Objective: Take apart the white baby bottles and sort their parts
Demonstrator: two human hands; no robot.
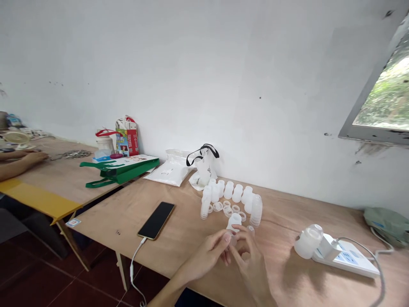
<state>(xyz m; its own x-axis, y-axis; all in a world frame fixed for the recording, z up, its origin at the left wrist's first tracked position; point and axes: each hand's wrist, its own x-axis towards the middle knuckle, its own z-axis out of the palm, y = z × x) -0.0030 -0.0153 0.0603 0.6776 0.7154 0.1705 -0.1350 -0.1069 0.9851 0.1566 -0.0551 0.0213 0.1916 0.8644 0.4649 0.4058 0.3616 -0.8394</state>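
My left hand (206,256) and my right hand (249,264) meet above the plywood table (281,226), their fingertips pinching a small translucent plastic piece (233,239). Its shape is partly hidden by my fingers. Just beyond them stands a frosted white plastic bottle (234,222), apparently apart from my fingers. Farther back are several rows of similar bottles (228,192), stacks of clear cups (256,211), and several loose translucent rings (226,209). To the right, a larger frosted bottle (308,242) lies tilted against a white power strip (347,258).
A black smartphone (156,220) lies left of my hands, with a white cable attached. Plastic bags (168,172) stand against the wall. On a second table (64,175) to the left are a green bag (119,170) and a co-worker's hand (35,157).
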